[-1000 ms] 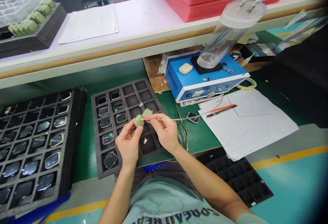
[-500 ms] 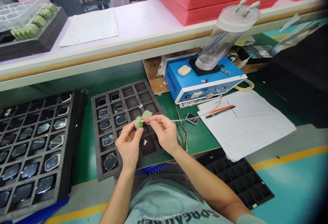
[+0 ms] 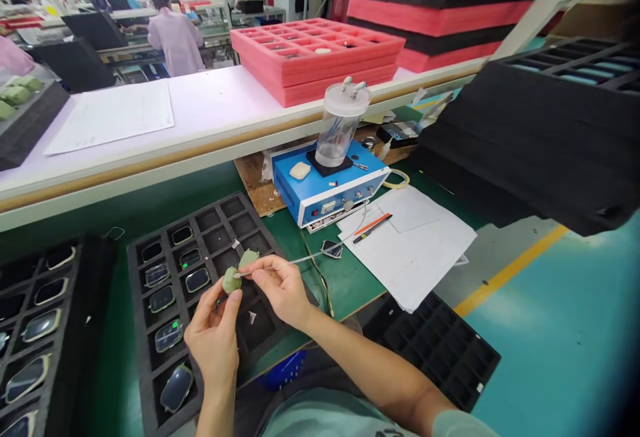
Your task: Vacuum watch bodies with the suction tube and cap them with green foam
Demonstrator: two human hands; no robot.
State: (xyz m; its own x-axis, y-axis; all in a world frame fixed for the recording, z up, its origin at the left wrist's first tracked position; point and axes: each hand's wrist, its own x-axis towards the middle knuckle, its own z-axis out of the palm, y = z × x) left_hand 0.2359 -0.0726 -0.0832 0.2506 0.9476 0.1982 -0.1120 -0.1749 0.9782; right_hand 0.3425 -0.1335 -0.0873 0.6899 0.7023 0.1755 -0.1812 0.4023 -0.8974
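- Far left on the green workbench (image 3: 345, 283), a black foam tray (image 3: 95, 303) holds rows of glossy dark parts with pale rims.
- Beyond it, a white shelf (image 3: 215, 97) carries a paper sheet (image 3: 107, 117), and past that a co-worker in a pink smock (image 3: 173, 40) stands among long rows of benches in a large, bright workshop.
- Next along the bench, a second foam tray (image 3: 134, 277) has some cells filled and others bare.
- Over that tray, the left hand (image 3: 213, 337) grips a pale green rounded piece (image 3: 231, 281) between thumb and fingers, with a second green piece (image 3: 249, 259) just beyond it.
- The right hand (image 3: 280, 290) pinches a thin wand (image 3: 300, 261), its tip at the green piece.
- Further right stands a blue bench-top unit (image 3: 325, 200) topped by a clear canister (image 3: 340, 123), with pink foam trays (image 3: 315, 50) stacked on the shelf behind.
- Printed papers (image 3: 410, 243) and pens (image 3: 373, 228) lie on the bench.
- Far right, a black foam stack (image 3: 530, 137) overhangs a teal floor (image 3: 565, 330) with a yellow line (image 3: 510, 270).
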